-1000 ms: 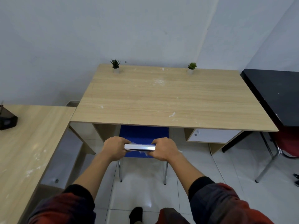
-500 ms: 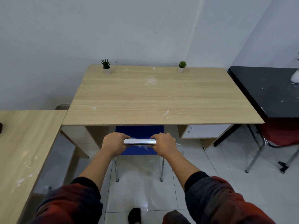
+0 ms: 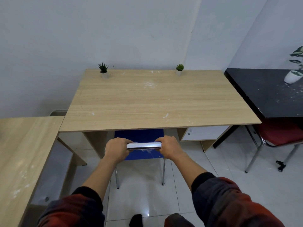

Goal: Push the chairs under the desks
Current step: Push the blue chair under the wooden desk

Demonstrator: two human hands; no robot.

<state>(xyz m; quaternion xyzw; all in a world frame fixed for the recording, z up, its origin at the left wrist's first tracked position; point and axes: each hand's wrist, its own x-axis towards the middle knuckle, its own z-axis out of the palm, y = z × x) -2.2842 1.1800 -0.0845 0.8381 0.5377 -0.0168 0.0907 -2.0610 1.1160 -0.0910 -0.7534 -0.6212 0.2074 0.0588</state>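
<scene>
We grip the top of the blue chair (image 3: 139, 136) with both hands. Our left hand (image 3: 115, 149) curls round the left end of the shiny backrest bar (image 3: 144, 145), and our right hand (image 3: 168, 147) curls round its right end, knuckles up, with the bare middle of the bar showing between them. The chair's blue seat reaches in beneath the front edge of the light wooden desk (image 3: 155, 99), between the desk's left panel and its white drawer unit (image 3: 205, 132); the backrest and the two rear metal legs stand outside the desk edge on the pale tiled floor (image 3: 213, 164).

At the back of the desk stand two small potted plants, a spiky one (image 3: 103, 71) on the left and a rounder one (image 3: 179, 69) on the right. To our left a second wooden desk (image 3: 21, 153) meets the first at a corner. To our right is a black desk (image 3: 265, 94) carrying a white-potted plant (image 3: 293, 74), and a red chair (image 3: 278, 133) sits partly beneath it, its metal legs out on the floor.
</scene>
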